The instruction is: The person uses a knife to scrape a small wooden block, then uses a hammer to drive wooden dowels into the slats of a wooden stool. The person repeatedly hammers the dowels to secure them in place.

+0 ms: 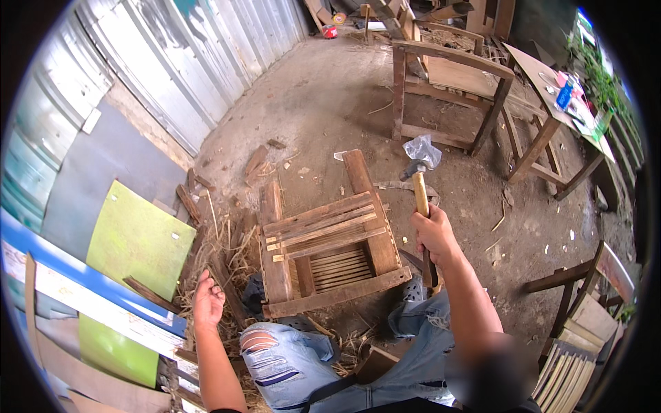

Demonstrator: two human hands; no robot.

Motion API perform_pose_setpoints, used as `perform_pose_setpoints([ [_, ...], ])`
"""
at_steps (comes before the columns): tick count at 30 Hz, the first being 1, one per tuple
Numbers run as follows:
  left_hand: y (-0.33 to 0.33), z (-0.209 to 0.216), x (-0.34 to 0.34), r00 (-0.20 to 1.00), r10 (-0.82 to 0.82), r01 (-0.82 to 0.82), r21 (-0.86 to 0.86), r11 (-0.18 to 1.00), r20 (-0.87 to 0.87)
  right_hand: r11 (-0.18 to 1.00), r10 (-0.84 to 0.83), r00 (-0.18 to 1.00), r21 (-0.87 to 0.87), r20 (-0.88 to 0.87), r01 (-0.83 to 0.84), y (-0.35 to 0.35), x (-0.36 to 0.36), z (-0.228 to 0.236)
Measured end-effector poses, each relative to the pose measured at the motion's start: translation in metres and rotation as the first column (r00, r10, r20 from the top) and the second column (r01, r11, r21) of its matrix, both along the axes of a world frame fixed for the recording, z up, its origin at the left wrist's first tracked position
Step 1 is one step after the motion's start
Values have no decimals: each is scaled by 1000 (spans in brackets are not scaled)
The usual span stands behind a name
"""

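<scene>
My right hand (437,234) is wrapped around the wooden handle of a hammer (419,191), its dark head pointing away from me. Between my knees stands a small wooden chair frame (387,252) with thick side posts. Several narrow slats (320,226) lie across its posts, and more thin slats show inside the frame. Left of the frame, apart from it, my left hand (208,303) is raised with its fingers curled in. Whatever those fingers hold, if anything, is too small to make out.
Wood scraps and shavings (237,241) litter the ground at left, beside a yellow-green panel (141,241). A larger wooden frame (451,51) stands at the far right, near a cluttered table (537,79). A slatted chair (568,368) is at the near right. Clear plastic (422,149) appears beyond the hammer head.
</scene>
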State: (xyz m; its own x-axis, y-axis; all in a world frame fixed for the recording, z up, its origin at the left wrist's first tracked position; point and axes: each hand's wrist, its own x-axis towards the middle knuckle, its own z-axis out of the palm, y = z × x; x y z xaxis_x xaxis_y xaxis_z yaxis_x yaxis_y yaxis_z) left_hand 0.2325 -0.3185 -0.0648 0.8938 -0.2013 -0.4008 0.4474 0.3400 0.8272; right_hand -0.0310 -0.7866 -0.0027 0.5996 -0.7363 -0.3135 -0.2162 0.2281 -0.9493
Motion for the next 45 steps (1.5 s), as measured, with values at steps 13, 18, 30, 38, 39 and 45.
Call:
perform_pose_setpoints([
  [13, -142, 58, -17, 984, -122, 126, -18, 992, 132, 998, 58, 998, 13, 17, -58, 3, 3, 10],
  [18, -177, 37, -32, 971, -216, 210, 64, 976, 105, 1000, 25, 1000, 13, 19, -25, -2, 1, 3],
  [30, -150, -3, -8, 900, -378, -8, 877, 480, 215, 976, 88, 989, -188, -117, -109, -7, 37, -27],
  [38, -158, -5, -7, 824, -512, -47, 931, 362, 241, 819, 95, 909, -488, -405, -303, -9, 61, -68],
  [39, -159, -4, -7, 843, -492, -25, 930, 368, 217, 825, 92, 906, -478, -414, -302, -9, 62, -68],
  [45, -164, -5, -10, 812, -521, -58, 925, 376, 263, 827, 80, 902, -477, -424, -297, -8, 68, -64],
])
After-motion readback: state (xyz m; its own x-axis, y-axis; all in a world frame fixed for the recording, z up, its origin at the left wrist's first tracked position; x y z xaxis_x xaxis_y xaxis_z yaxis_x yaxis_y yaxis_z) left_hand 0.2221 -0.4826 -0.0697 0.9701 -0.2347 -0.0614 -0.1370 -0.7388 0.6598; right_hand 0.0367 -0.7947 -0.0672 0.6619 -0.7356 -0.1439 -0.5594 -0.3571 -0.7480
